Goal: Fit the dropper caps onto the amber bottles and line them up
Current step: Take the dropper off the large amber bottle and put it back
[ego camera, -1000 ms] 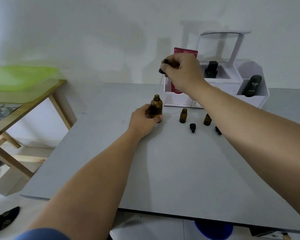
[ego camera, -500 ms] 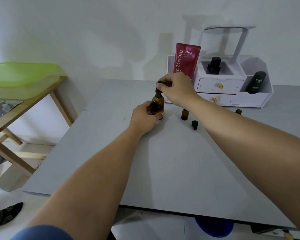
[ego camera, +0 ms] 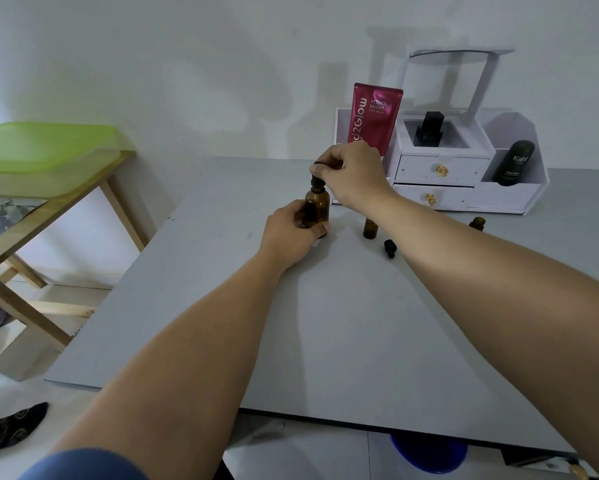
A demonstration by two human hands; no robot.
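Note:
A large amber bottle (ego camera: 318,206) stands upright on the grey table (ego camera: 343,323), and my left hand (ego camera: 291,233) is wrapped round its lower half. My right hand (ego camera: 351,176) pinches a black dropper cap (ego camera: 317,180) that sits on the bottle's neck. To the right stands a small amber bottle (ego camera: 370,228) with no cap. A loose black dropper cap (ego camera: 389,247) lies in front of it. Another small amber bottle (ego camera: 477,223) shows just past my right forearm, partly hidden.
A white drawer organiser (ego camera: 464,188) stands at the table's back right, holding a red tube (ego camera: 374,119), a black square bottle (ego camera: 429,129) and a dark bottle (ego camera: 512,162). A wooden side table (ego camera: 48,216) with a green lid (ego camera: 41,147) stands left.
My right hand came down from above with the cap and set it on the large bottle's neck. My left hand stayed on the bottle.

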